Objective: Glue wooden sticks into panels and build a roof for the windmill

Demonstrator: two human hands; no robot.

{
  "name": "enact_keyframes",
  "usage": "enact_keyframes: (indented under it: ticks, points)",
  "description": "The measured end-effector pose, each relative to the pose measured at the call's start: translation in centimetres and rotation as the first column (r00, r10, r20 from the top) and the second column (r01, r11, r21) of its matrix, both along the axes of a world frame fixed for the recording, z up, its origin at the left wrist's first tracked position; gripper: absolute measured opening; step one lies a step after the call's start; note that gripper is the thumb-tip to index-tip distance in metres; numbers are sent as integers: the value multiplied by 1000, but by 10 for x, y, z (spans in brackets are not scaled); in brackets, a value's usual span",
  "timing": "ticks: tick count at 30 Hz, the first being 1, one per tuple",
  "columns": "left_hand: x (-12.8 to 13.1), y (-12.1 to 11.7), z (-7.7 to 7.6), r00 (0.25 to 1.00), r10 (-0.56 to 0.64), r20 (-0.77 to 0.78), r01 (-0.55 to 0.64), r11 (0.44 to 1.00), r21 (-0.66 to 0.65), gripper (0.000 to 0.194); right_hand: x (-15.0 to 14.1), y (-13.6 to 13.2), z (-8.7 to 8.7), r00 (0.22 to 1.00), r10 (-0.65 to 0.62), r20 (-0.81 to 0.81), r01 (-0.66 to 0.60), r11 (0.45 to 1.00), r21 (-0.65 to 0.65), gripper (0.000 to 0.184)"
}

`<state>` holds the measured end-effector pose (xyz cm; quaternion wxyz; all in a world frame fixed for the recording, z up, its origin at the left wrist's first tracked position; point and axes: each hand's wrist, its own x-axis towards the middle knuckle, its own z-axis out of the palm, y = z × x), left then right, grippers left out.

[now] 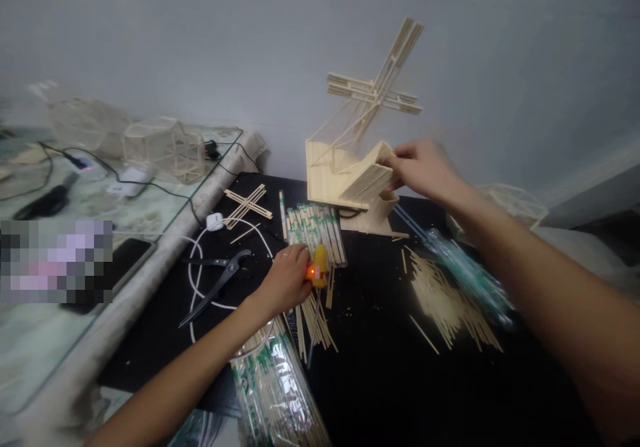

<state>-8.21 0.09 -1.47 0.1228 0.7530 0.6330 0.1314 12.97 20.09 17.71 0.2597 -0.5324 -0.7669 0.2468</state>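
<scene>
My left hand (286,275) is closed around a yellow glue gun (318,268) with a glowing orange light, low over the black table (380,374). My right hand (423,165) grips a slanted panel of glued wooden sticks (367,179), part of a stick-built windmill model (357,134) with crossed blades at the top. Wrapped chopsticks (314,226) lie between the two hands.
Black shears (217,286) and a white cable (200,260) lie left of my left hand. A stick cross (247,204) sits behind them. Loose sticks (450,300) spread at right; a plastic pack of chopsticks (275,380) lies near the front. A glass table (100,187) with stick frames stands left.
</scene>
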Motion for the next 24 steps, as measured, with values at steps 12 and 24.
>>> enact_keyframes:
  ticks: [12, 24]
  points:
    - [0, -3, 6, 987, -149, 64, 152, 987, -49, 27, -66, 37, -53, 995, 52, 84, -45, 995, -92, 28]
    - [-7, -3, 13, 980, -134, 147, 155, 977, -145, 47, -102, 62, -76, 978, 79, 191, -73, 997, -37, 30]
